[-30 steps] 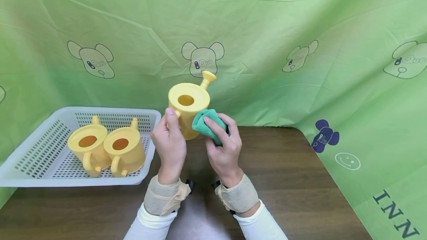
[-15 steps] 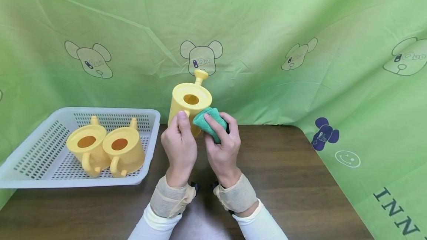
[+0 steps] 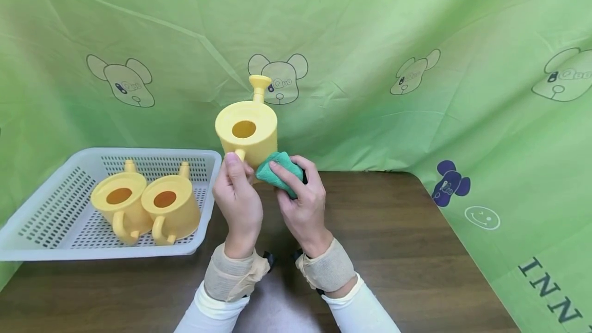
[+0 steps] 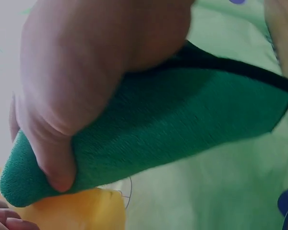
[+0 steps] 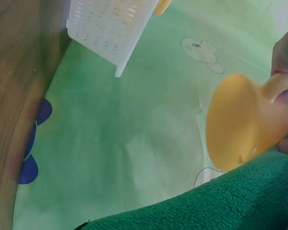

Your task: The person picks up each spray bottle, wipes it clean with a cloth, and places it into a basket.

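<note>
My left hand grips a yellow watering can by its handle, thumb on top, and holds it up over the back of the table. Its round opening faces me and its spout points up and away. A folded green cloth is pinched in my right hand and lies against the can's lower right side. The left wrist view shows the green cloth from close by, with part of the can below it. In the right wrist view the can's yellow base shows beyond the cloth.
At the left stands a white perforated basket with two more yellow watering cans side by side in it. A brown wooden table lies beneath. Green printed fabric hangs behind and at both sides.
The watering can first swung its spout leftward, then moved left and up with the left hand. The right hand followed slightly left, keeping the cloth at the can's side.
</note>
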Motion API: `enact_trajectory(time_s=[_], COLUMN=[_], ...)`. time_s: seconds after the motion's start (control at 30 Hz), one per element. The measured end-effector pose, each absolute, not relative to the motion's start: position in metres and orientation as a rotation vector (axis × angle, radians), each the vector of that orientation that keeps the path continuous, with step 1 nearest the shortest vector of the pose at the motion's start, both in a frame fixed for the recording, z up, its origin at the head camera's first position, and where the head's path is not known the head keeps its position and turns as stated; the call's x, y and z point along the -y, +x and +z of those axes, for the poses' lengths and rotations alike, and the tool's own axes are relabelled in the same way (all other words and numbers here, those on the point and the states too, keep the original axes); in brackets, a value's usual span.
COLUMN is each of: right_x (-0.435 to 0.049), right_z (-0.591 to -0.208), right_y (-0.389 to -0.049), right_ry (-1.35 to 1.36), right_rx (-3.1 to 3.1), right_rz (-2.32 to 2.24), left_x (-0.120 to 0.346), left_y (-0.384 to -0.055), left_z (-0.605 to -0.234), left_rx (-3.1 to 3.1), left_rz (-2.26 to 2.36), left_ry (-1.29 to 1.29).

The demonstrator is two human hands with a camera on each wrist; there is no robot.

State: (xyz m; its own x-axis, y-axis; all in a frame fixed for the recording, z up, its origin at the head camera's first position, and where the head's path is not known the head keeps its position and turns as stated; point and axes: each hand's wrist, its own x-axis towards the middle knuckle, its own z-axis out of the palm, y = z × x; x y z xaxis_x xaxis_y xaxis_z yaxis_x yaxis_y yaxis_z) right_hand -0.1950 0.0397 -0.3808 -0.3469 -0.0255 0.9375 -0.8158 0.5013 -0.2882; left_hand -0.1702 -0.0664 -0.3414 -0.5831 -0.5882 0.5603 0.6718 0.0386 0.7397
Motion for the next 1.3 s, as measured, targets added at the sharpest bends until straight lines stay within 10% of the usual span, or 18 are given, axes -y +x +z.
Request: enact_trajectory(time_s=[1.3], right_x=[-0.065], right_z=[-0.370], right_y=[-0.206], right_ry=[0.757], right_rx=[1.754], right_rz=[1.260], left_x=[0.127], left_y=[-0.164], left_z=[-0.317], left_rx=[1.154], left_rz=[-2.240], left_ry=[-0.262])
